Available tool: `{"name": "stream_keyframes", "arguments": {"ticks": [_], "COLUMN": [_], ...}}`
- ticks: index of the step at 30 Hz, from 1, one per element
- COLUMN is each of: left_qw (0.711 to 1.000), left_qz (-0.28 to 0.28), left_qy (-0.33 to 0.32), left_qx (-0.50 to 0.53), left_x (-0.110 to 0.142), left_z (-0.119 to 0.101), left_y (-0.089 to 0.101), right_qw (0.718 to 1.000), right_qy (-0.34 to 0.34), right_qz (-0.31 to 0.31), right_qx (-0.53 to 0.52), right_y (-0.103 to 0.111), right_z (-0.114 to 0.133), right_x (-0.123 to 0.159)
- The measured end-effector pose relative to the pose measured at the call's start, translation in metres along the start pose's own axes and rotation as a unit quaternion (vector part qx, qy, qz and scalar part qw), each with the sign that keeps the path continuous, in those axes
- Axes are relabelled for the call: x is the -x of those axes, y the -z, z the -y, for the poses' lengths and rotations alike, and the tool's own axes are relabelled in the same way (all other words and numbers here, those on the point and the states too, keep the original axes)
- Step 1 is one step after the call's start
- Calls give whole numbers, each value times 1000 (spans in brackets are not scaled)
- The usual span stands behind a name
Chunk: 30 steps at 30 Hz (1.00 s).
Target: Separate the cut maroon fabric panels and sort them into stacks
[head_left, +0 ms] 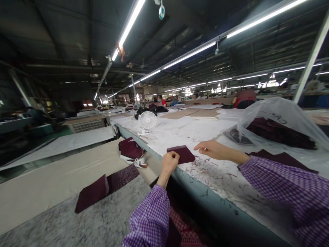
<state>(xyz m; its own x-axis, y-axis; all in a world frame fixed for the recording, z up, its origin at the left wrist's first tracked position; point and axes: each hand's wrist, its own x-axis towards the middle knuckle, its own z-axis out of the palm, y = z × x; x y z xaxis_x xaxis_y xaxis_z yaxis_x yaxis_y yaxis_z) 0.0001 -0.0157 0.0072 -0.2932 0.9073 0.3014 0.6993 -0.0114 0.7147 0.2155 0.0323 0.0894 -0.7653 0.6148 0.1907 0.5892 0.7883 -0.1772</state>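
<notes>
A small dark maroon fabric piece (181,153) lies at the near edge of the white marked worktable (195,133). My left hand (169,163) is closed on the piece's near left corner at the table edge. My right hand (210,149) lies on the table just right of the piece, fingers pressed together and pointing at it, possibly pinching something small. Both arms wear purple checked sleeves.
A clear plastic bag (280,123) of maroon pieces sits at right, more maroon pieces (282,158) beside it. A small white fan (147,120) stands farther back. On the lower surface at left lie maroon pieces (91,193) and a stack (130,148). Other people work in the distance.
</notes>
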Motion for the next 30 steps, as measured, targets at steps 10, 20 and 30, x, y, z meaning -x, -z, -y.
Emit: {"name": "stream_keyframes", "arguments": {"ticks": [10, 20, 30], "left_qw": [966, 957, 972], "left_qz": [8, 46, 86], "left_qy": [-113, -112, -80], "left_qx": [-233, -263, -202], "left_x": [11, 4, -9], "left_z": [-23, -32, -31], "left_y": [-9, -14, -14], "right_qw": [998, 997, 997], "right_qy": [-20, -62, -57], "right_qz": [-13, -34, -40], "right_qx": [66, 43, 34], "right_y": [-31, -28, -30], "right_z": [-3, -18, -23], "right_x": [-37, -31, -32]}}
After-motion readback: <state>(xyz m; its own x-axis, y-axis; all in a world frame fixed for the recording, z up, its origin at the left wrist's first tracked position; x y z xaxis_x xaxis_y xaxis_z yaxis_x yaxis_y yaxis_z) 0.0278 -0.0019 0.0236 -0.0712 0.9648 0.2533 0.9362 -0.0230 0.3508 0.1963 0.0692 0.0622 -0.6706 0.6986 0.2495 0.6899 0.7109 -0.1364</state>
